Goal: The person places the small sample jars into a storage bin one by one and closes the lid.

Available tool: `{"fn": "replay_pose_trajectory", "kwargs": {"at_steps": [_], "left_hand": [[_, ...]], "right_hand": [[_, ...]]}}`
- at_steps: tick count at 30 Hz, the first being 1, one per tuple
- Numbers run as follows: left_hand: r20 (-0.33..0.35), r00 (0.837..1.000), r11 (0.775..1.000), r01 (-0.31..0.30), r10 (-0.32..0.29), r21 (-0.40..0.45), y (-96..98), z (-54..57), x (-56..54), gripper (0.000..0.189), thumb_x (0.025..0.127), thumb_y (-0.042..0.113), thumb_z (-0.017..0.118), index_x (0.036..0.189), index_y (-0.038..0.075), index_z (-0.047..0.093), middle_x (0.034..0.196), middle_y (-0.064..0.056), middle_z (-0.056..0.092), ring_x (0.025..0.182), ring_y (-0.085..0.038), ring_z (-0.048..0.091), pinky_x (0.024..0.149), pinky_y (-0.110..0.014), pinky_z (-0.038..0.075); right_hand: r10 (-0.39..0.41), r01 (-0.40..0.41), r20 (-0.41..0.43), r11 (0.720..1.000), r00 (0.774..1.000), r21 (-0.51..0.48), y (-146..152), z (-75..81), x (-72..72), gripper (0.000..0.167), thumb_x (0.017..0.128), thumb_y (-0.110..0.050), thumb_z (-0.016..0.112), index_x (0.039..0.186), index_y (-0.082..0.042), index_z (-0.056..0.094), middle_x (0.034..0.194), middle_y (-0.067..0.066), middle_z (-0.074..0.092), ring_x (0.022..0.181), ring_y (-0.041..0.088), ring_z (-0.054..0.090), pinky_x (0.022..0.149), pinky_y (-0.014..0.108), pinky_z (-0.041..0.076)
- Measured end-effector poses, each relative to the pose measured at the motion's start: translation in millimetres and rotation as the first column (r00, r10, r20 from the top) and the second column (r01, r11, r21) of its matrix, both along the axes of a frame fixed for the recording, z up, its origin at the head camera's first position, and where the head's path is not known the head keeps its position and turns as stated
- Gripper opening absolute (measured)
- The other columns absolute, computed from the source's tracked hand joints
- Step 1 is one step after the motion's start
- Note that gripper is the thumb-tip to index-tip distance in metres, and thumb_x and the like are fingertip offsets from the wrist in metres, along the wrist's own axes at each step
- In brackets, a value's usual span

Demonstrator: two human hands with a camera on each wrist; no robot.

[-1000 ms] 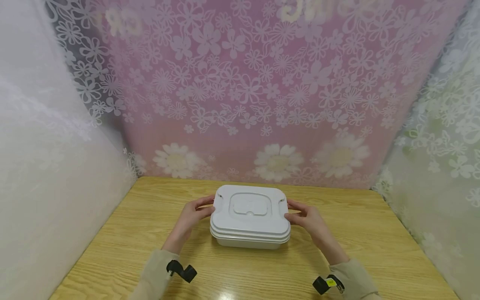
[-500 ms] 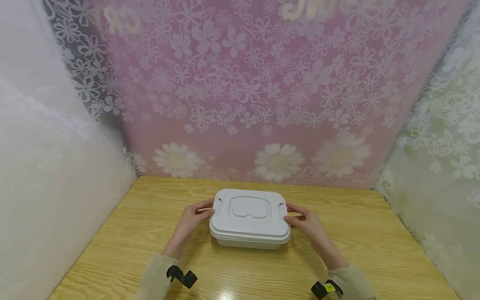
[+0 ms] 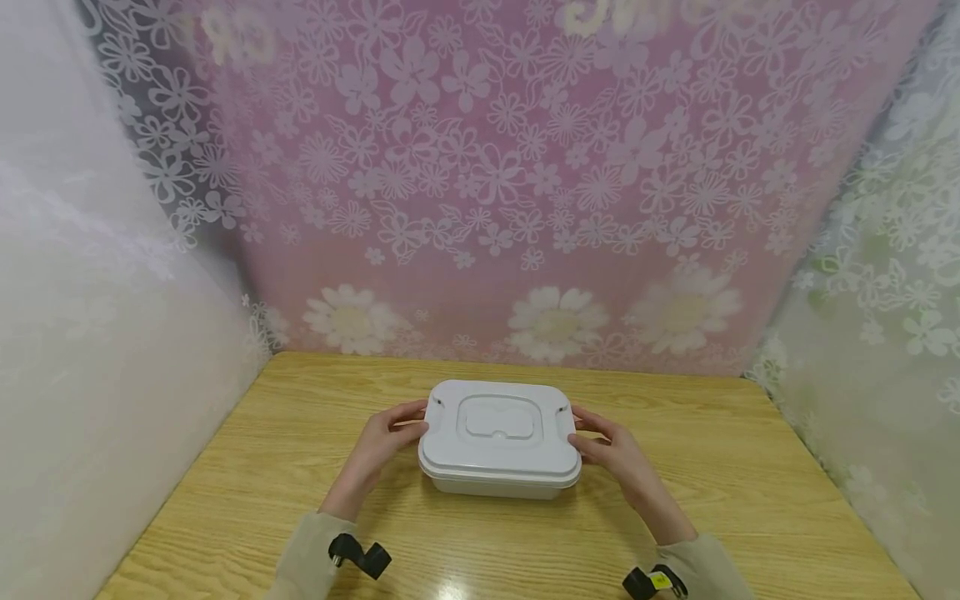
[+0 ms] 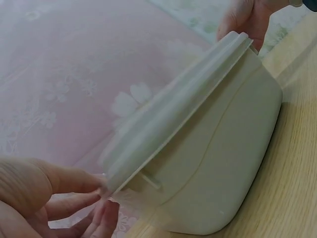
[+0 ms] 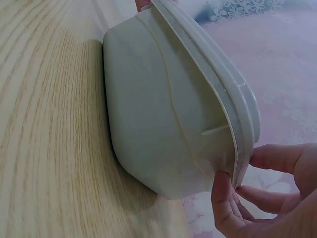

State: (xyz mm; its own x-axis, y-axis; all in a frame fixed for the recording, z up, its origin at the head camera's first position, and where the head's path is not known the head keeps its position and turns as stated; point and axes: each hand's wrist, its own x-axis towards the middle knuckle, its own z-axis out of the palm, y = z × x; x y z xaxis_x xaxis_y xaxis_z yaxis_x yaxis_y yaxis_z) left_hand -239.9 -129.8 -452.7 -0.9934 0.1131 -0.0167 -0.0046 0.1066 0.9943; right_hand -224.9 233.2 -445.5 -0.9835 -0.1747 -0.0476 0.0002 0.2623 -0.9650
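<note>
A white rectangular plastic lid (image 3: 498, 457) with a raised panel on top lies level over a pale storage box (image 3: 495, 487) on the table. My left hand (image 3: 384, 439) pinches the lid's left edge between thumb and fingers. At the opposite edge, my right hand (image 3: 617, 450) grips the lid the same way. In the right wrist view, the thumb (image 5: 277, 157) touches the lid's top side and the fingertips sit below its rim. The box's side wall (image 4: 223, 148) shows a curved line in the left wrist view. The inside of the box is hidden.
The wooden table (image 3: 750, 500) extends around the box on all sides. A pink floral curtain (image 3: 487, 208) hangs behind it, with pale sheets (image 3: 112, 333) at the left and right. Black wrist cameras (image 3: 360, 556) sit on both sleeves.
The lid has come down, its far edge most, and the gap between it and the box rim has narrowed. Both hands have lowered slightly with it, keeping their hold.
</note>
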Motion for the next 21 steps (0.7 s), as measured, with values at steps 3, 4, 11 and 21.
{"fn": "replay_pose_trajectory", "kwargs": {"at_steps": [3, 4, 11, 21], "left_hand": [[0.004, 1.0, 1.0, 0.024, -0.024, 0.01, -1.2, 0.4, 0.9, 0.046, 0.097, 0.006, 0.067, 0.142, -0.001, 0.057, 0.133, -0.025, 0.061, 0.116, -0.034, 0.064, 0.094, -0.045, 0.057], [0.005, 1.0, 0.999, 0.029, -0.029, 0.013, -1.4, 0.4, 0.9, 0.046, 0.097, 0.006, 0.067, 0.142, -0.001, 0.056, 0.133, -0.025, 0.061, 0.116, -0.034, 0.064, 0.093, -0.044, 0.058], [0.018, 0.999, 0.999, 0.037, -0.037, 0.018, -1.0, 0.5, 0.5, 0.048, 0.097, 0.006, 0.067, 0.143, 0.0, 0.055, 0.133, -0.025, 0.061, 0.114, -0.031, 0.065, 0.089, -0.039, 0.059], [-0.109, 0.993, 0.973, 0.025, -0.051, -0.23, -4.7, -1.4, -2.9, 0.042, 0.101, 0.015, 0.064, 0.141, 0.003, 0.058, 0.13, -0.019, 0.065, 0.113, -0.033, 0.064, 0.093, -0.049, 0.056]], "right_hand": [[-0.002, 0.002, 0.008, 1.0, 1.0, -0.002, 0.1, -1.0, 0.4, 0.065, 0.1, -0.017, 0.067, 0.156, -0.003, 0.038, 0.142, 0.028, 0.048, 0.103, 0.023, 0.065, 0.085, 0.035, 0.058], [-0.003, 0.003, 0.009, 1.0, 1.0, 0.0, 0.2, -1.4, 0.4, 0.065, 0.1, -0.016, 0.067, 0.156, -0.002, 0.038, 0.142, 0.028, 0.049, 0.103, 0.023, 0.065, 0.085, 0.035, 0.058], [-0.01, 0.01, 0.006, 1.0, 1.0, -0.006, 0.1, -2.4, 1.0, 0.064, 0.1, -0.016, 0.067, 0.156, -0.002, 0.038, 0.141, 0.028, 0.049, 0.103, 0.022, 0.066, 0.083, 0.035, 0.059], [0.006, 0.011, -0.083, 0.98, 0.997, 0.198, 4.4, -2.5, 1.3, 0.063, 0.103, -0.026, 0.062, 0.155, -0.002, 0.037, 0.144, 0.029, 0.047, 0.114, 0.037, 0.061, 0.091, 0.049, 0.057]]}}
